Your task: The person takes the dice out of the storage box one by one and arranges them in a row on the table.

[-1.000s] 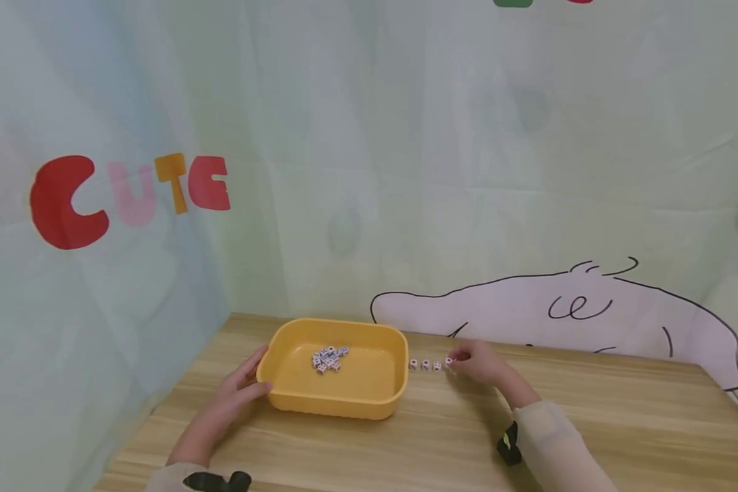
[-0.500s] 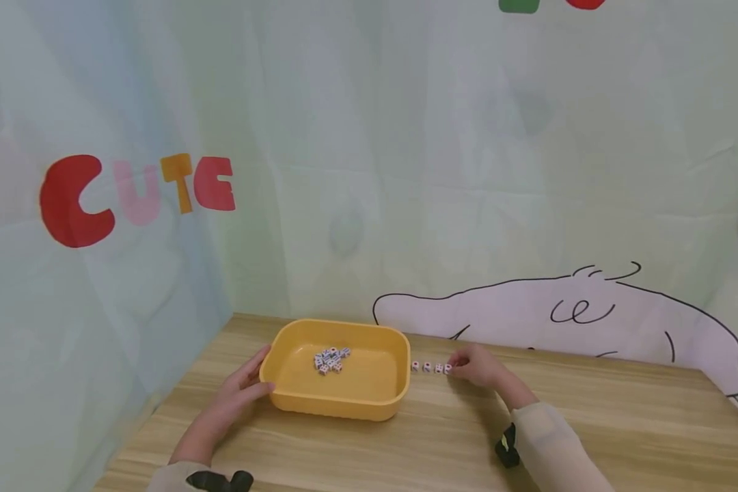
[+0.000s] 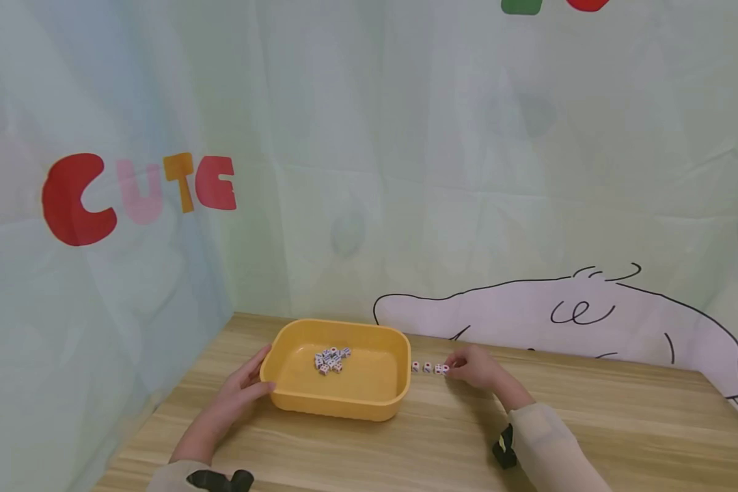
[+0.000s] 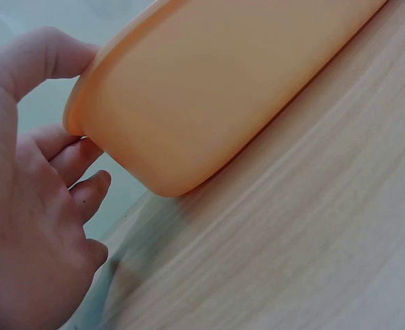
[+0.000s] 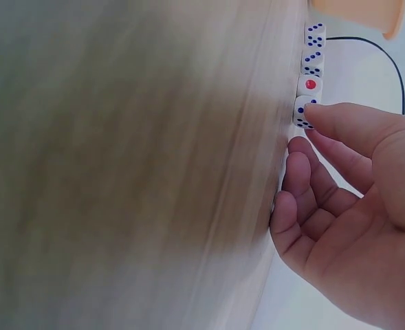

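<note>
In the head view a yellow plastic basin (image 3: 372,384) stands on the wooden table with a heap of small white dice (image 3: 329,360) inside. My left hand (image 3: 241,387) grips its left end, thumb on the rim and fingers against the outer wall. To the right of the basin several dice (image 3: 427,367) form a row. My right hand (image 3: 478,367) pinches the die (image 5: 302,113) at the row's right end between thumb and forefinger. That die sits against its neighbour, a die (image 5: 311,85) with a red dot facing the right wrist camera. The other right fingers curl near the tabletop.
The wooden table (image 3: 443,444) runs up to a printed cloth backdrop (image 3: 320,260) at the back and left. Black straps show at both wrists, the right wrist strap (image 3: 506,447) hanging near the table.
My right hand has moved slightly left with its die, closing the gap to the neighbouring die in the row. My left hand stays on the basin.
</note>
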Available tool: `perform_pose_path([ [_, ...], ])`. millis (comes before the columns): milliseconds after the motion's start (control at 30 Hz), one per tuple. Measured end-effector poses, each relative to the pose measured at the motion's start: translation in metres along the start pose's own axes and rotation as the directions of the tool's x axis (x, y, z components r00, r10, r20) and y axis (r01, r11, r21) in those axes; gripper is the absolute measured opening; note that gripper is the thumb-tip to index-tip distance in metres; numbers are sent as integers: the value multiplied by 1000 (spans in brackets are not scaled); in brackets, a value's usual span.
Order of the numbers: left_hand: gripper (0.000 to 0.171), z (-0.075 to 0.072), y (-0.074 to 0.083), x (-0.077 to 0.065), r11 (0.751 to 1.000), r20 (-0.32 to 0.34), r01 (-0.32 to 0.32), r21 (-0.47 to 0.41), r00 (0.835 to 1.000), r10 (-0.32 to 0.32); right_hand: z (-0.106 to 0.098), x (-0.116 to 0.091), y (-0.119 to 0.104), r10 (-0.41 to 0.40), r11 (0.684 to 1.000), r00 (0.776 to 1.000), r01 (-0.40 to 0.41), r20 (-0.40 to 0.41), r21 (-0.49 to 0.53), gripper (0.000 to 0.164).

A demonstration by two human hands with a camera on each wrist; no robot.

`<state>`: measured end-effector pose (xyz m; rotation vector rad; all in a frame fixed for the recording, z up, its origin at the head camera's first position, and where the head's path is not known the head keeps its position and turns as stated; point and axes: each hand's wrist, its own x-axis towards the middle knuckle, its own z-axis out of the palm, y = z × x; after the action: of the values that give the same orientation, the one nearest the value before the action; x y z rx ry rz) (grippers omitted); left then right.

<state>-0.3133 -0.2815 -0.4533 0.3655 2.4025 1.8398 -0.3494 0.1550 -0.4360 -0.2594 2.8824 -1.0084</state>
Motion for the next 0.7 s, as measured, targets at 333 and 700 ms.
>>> perform_pose_path([
  [333,76,0,0,-1,1000,-4,-6,7,1000,6,-3,0,2,12,1000,1000,-13,23,22,15],
  [700,76,0,1,-1,999,-18,23,23,1000,-23,-33,14,-41,-47,998,998,46,-28,-30,26],
])
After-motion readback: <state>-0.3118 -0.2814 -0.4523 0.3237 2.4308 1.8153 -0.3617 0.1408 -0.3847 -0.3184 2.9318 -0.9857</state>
